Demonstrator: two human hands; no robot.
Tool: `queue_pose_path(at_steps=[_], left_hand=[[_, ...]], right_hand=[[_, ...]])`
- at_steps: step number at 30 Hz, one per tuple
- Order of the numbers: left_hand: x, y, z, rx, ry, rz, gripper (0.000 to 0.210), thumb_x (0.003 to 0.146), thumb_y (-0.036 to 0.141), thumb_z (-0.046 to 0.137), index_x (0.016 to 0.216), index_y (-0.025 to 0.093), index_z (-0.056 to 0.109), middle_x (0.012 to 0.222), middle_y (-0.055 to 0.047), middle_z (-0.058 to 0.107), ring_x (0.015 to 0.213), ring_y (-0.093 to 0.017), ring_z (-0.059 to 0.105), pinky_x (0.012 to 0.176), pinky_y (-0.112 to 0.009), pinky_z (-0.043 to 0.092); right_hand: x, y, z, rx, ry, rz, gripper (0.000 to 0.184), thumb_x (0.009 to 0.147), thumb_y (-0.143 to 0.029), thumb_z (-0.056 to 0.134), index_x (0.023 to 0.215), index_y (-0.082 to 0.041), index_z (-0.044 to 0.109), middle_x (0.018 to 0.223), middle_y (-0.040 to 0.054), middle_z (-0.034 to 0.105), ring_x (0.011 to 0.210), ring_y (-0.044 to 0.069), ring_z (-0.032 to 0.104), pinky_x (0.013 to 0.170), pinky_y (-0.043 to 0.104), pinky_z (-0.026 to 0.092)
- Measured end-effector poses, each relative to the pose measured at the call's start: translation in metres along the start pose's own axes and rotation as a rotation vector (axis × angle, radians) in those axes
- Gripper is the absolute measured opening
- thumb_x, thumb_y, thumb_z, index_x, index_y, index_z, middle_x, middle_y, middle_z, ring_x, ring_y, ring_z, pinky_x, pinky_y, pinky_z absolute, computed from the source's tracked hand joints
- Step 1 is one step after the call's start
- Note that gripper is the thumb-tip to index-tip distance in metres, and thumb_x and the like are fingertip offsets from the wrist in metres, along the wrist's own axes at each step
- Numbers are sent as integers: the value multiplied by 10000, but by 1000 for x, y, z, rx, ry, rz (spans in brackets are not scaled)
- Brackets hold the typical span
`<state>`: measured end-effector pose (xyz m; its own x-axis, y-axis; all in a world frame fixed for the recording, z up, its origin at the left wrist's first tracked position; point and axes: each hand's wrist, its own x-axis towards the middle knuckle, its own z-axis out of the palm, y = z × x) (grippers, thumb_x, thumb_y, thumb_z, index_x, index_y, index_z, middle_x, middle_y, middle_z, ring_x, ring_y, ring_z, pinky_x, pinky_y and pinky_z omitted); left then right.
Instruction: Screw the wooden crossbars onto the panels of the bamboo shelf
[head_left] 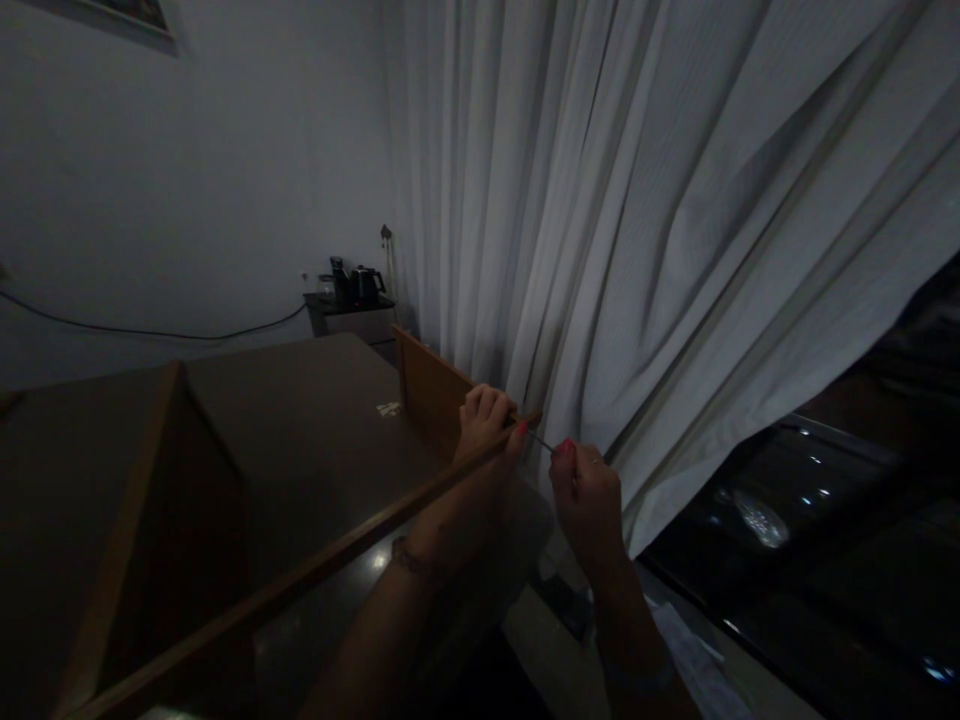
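Observation:
My left hand (484, 425) is closed round the corner where a brown wooden panel (427, 385) meets a long wooden rail (367, 530). Its fingers lie over the panel's top edge, and the thumb presses near the joint. My right hand (589, 500) is wrapped round a screwdriver, whose thin metal shaft (541, 441) points left at that corner. The fingers hide the handle, and the tip's exact contact is too small to make out. At the left, another wooden panel (180, 500) stands upright on the table and reaches the rail's near end.
The pieces stand on a dark, shiny table (322, 400), with small pale bits (388, 409) beside the far panel. A long white curtain (600, 250) hangs close on the right by a dark window (772, 510). Behind, a small cabinet (360, 322) bears a black kettle (365, 285).

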<state>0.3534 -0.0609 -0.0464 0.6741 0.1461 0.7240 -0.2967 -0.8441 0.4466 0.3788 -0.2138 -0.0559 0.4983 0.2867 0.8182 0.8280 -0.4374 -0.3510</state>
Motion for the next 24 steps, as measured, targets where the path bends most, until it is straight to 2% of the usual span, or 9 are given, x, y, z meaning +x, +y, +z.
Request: queue_pose_path(at_steps=[3,6,15,17,19,24], left_hand=[[0,-1,1,-11,16,3,155,919,310,356,904,200,464,1013,-91,511,1088,-270,397,950,-451,377],[-1,-2,1,-10,18,13,168,925,315,353,915,194,470,1013,-92,507,1088,-273,394,944,-451,375],[0,4,-4,7,-29,-33,78,888,261,387,883,214,448,995,-79,514,1110,-266,396,942,-436,383],[0,4,-4,7,-30,-36,73,881,260,387,877,214,443,988,-81,513,1102,-269,397,942,-442,380],[1,4,-4,1,-33,-33,82,882,265,379,880,211,440,990,-86,510,1094,-274,396,945,-451,377],[1,5,-5,-7,-40,-35,91,881,261,371,892,206,443,1007,-91,506,1091,-276,395,950,-461,375]], right_hand=[[5,3,-2,-125,56,-195,306,1003,-242,340,755,-204,516,658,28,564,613,167,521,580,288,383],[7,4,-6,-202,51,-294,289,1008,-216,351,764,-212,505,657,23,554,657,181,518,637,301,396],[5,4,-12,-267,7,-331,268,1016,-229,381,787,-207,520,666,5,580,684,174,513,776,333,367],[5,4,-11,-231,-18,-295,319,1022,-239,349,754,-205,518,643,2,572,655,166,507,770,337,360],[4,3,-9,-132,-44,-200,379,1027,-268,314,703,-209,502,614,1,554,623,159,498,722,325,359],[0,-3,-4,244,-118,188,485,1011,-443,331,602,-217,460,536,-20,487,540,132,462,571,282,329]])
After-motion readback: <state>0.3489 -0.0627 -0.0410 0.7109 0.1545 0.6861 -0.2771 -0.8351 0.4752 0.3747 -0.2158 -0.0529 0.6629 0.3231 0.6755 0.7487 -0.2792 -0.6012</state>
